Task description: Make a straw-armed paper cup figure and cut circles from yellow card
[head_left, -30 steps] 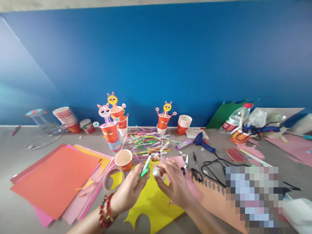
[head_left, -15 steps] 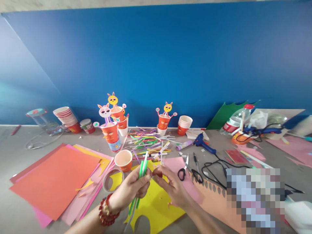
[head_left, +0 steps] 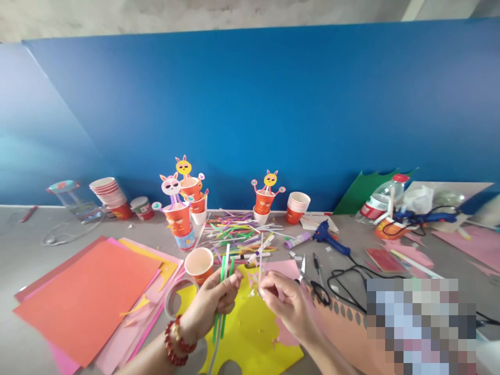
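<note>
Noted right hand [head_left: 284, 298] farther from left hand [head_left: 215, 298] than earlier. Found straws [head_left: 227, 262] clamped in left hand, long axis front-to-back, upper ends toward back edge of surface [head_left: 31, 258]. Cannot tell right hand's hold.

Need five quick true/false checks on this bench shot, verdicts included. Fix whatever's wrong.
1. The left hand grips green and white sticks. True.
2. Red beads circle the right wrist. False: they circle the left.
3. An orange sheet tops the paper stack on the left of the picture. True.
4. The plastic bottle has a blue cap. False: the cap is red.
5. The blue glue gun has a dark cord. True.
</note>
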The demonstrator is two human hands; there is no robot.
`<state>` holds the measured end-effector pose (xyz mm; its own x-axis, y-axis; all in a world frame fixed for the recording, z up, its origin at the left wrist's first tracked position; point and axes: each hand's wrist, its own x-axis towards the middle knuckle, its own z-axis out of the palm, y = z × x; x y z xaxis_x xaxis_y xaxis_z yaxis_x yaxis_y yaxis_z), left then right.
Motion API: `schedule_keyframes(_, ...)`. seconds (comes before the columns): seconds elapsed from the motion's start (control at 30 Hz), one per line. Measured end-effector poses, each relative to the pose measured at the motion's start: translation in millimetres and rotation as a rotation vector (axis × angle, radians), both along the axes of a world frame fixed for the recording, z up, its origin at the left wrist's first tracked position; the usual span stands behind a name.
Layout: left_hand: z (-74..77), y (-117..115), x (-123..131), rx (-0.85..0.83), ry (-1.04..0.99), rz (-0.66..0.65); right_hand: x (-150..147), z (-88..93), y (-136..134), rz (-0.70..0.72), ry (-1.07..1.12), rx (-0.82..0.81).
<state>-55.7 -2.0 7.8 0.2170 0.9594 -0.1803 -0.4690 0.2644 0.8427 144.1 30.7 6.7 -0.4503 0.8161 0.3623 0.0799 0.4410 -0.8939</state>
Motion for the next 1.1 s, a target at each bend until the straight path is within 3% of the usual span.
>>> schedule_keyframes(0.23, -4.0, -6.0, 6.3, -0.030, -0.110, -0.107, -2.7, 6.7, -1.9, 0.021, 0.000, -0.031)
schedule_keyframes(0.6, -17.1, -14.5, 18.0, -0.026, -0.014, -0.083, -3.1, 10.7, -4.2, 0.013, 0.044, -0.050)
schedule_keyframes(1.1, -5.8, -18.1, 20.7, -0.007, 0.233, -0.042, -3.6, 9.6, -6.5, 0.003, -0.026, -0.024)
